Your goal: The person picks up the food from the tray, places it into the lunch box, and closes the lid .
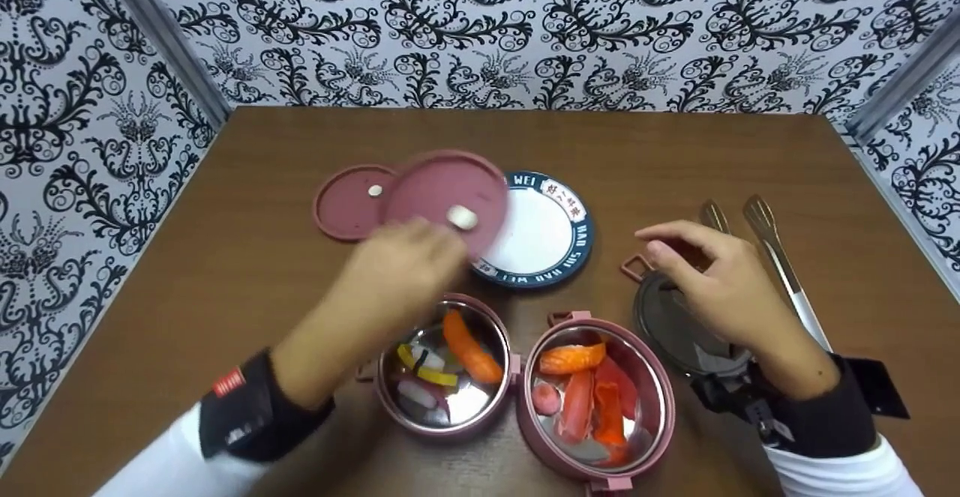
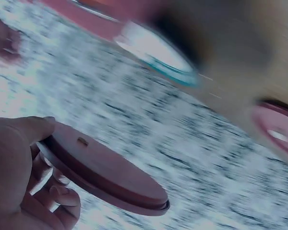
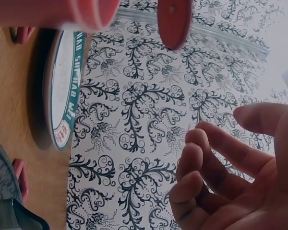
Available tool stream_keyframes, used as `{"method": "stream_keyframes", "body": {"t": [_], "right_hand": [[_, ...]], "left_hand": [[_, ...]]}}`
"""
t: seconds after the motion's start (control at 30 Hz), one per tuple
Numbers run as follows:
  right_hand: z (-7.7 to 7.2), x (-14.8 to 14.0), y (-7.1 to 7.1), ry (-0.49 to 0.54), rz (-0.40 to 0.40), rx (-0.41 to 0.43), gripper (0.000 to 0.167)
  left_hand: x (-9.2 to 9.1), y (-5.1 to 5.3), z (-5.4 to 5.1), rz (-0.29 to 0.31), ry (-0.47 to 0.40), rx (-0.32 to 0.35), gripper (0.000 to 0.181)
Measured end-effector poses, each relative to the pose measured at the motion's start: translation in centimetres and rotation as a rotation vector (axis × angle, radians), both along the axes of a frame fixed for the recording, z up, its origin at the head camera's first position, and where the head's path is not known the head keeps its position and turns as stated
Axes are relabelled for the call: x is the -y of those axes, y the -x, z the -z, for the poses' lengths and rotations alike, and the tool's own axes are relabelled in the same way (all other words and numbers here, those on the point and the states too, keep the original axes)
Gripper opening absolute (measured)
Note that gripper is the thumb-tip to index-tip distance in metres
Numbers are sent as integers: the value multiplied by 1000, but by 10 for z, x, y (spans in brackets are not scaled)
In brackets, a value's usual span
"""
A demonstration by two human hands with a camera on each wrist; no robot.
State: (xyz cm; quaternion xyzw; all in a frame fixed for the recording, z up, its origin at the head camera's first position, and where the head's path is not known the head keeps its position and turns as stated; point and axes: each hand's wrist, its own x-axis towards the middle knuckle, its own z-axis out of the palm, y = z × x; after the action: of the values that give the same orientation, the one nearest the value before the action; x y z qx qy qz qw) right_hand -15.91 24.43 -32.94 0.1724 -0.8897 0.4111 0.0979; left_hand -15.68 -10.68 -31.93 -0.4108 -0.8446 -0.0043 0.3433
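My left hand [image 1: 397,264] grips the edge of a round pink lid [image 1: 442,190] with a white knob, holding it tilted above the table. In the left wrist view the thumb lies over the rim of this lid [image 2: 105,163], with fingers beneath. My right hand [image 1: 720,287] hovers above a dark translucent round lid [image 1: 664,324], fingers loosely bent and holding nothing. Below the left hand stands a pink pot [image 1: 469,409] containing orange, yellow and whitish food pieces. Right of it, a second pink pot [image 1: 669,414] contains orange and red pieces.
A second, smaller pink lid [image 1: 346,208] lies on the table at the left. Partly behind the held lid sits a white plate [image 1: 544,227] with a blue lettered rim. Two utensils, one a slotted turner [image 1: 787,272] with a white handle, lie at the right. Patterned walls enclose the table.
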Motion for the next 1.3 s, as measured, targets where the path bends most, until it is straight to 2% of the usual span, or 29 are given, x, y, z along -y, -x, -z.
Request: {"method": "stream_keyframes", "body": {"t": [0.17, 0.3, 0.37, 0.47, 0.6, 0.7, 0.73, 0.9, 1.3], "right_hand": [[-1, 1, -1, 28, -81, 98, 24], [3, 4, -4, -45, -178, 184, 30], [6, 5, -6, -117, -229, 222, 34], [11, 6, -8, -230, -319, 244, 36], [17, 6, -8, -341, -397, 219, 28], [20, 5, -8, -391, -408, 189, 26], [20, 5, -8, -403, -409, 178, 26], [26, 2, -8, -464, -378, 110, 27], [31, 5, -12, -501, -349, 80, 33]], "left_hand": [[-42, -43, -5, 97, 184, 3, 17], [-71, -72, -1, 166, 311, 28, 10], [-84, -82, 4, 193, 327, 31, 11], [-99, -93, 12, 224, 299, 33, 26], [-111, -102, 22, 251, 271, 51, 32], [-116, -106, 28, 258, 249, 43, 23], [-117, -107, 31, 252, 236, 27, 20], [-121, -110, 39, 234, 269, 55, 20], [-117, -114, 55, 240, 226, 132, 21]]}}
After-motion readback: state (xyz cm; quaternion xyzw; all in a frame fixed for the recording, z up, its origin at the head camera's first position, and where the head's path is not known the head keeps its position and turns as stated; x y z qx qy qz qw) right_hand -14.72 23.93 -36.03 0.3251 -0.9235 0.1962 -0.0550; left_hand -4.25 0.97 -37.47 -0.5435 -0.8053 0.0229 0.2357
